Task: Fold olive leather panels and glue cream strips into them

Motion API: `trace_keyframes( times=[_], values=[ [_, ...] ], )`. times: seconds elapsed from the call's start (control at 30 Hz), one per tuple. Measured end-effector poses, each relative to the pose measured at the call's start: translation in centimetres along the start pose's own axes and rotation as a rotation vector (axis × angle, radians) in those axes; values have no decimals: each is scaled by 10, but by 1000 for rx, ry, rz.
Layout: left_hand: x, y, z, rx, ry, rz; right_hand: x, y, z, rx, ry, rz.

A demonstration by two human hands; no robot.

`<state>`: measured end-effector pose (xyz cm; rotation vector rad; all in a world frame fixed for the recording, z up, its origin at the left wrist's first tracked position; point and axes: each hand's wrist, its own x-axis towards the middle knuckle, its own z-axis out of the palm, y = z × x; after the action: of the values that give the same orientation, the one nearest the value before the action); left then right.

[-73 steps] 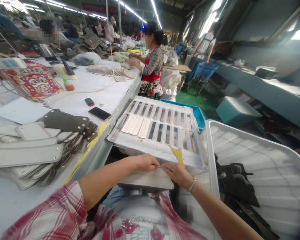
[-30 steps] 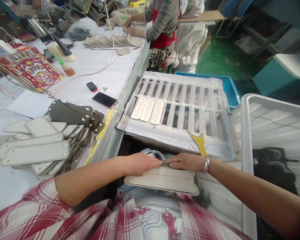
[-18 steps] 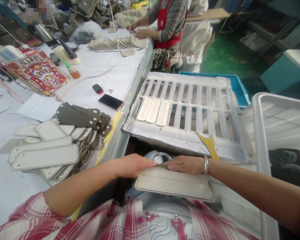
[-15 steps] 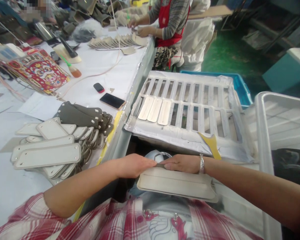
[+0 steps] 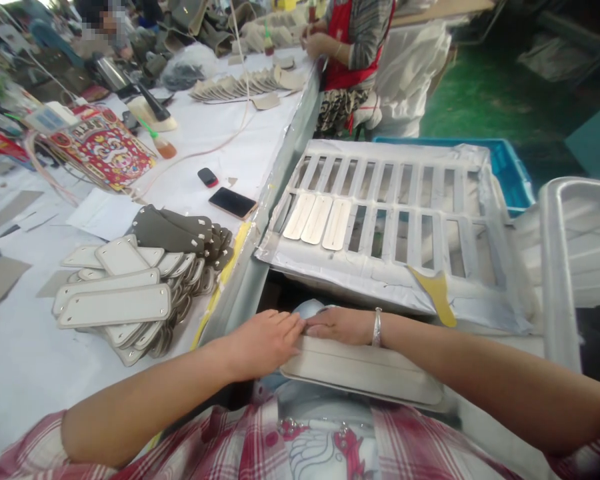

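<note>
Together at the far edge of a pale panel, the left hand and right hand have their fingertips meeting, touching or nearly so. The panel lies over the wearer's lap, its long side running across the body. How firmly the fingers pinch it cannot be told, since the fingertips are partly covered.

The likeliest trouble, in my judgement, is the panel skewing or sliding: both hands bear near its left part, while its right end appears to have no hand on it. With the fingers crowded over that edge, a misaligned spot could also go unnoticed. The metal bracelet sits close above the panel and might scuff its face if the wrist dips.

The left hand is back-up with bent fingers, its forearm rising diagonally from the lower left. The right hand lies flatter, fingers pointing left, its forearm coming in from the right.

Beyond the hands, a slatted rack bears three pale strips and a yellow scrap. To the left, on the tabletop, loosely piled light pieces lie near the left forearm; a careless elbow could topple them.
</note>
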<state>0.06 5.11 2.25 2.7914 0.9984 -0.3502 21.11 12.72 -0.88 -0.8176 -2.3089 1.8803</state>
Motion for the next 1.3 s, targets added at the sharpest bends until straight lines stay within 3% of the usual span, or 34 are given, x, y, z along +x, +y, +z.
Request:
trace_keyframes(
  times=[0.13,0.27,0.33,0.4,0.5,0.53,0.6,0.73,0.97,1.1,1.2,1.3],
  values=[
    [6,9,3,58,22,-36,-62,21,-27,-21,-167,93],
    [13,15,-7,75,30,-70,-103,32,-42,-150,-98,153],
    [18,26,-17,4,71,-78,-119,30,-37,-246,26,151],
    [26,47,-25,-153,124,-17,-141,24,-22,-349,249,110],
    [42,87,-26,-400,209,72,-180,18,21,-518,671,42],
    [48,100,-23,-444,235,67,-191,18,38,-555,766,44],
    [59,121,-16,-458,273,11,-204,22,70,-588,828,73],
    [72,137,-4,-375,279,-78,-201,34,104,-588,884,136],
    [74,141,-4,-235,268,-107,-193,36,105,-735,907,121],
    [77,145,-6,-189,244,-132,-189,31,109,-834,934,183],
    [81,146,-8,-192,243,-172,-182,31,114,-720,1018,236],
    [85,146,-11,-215,231,-207,-176,34,116,-433,1202,322]
  ],
)
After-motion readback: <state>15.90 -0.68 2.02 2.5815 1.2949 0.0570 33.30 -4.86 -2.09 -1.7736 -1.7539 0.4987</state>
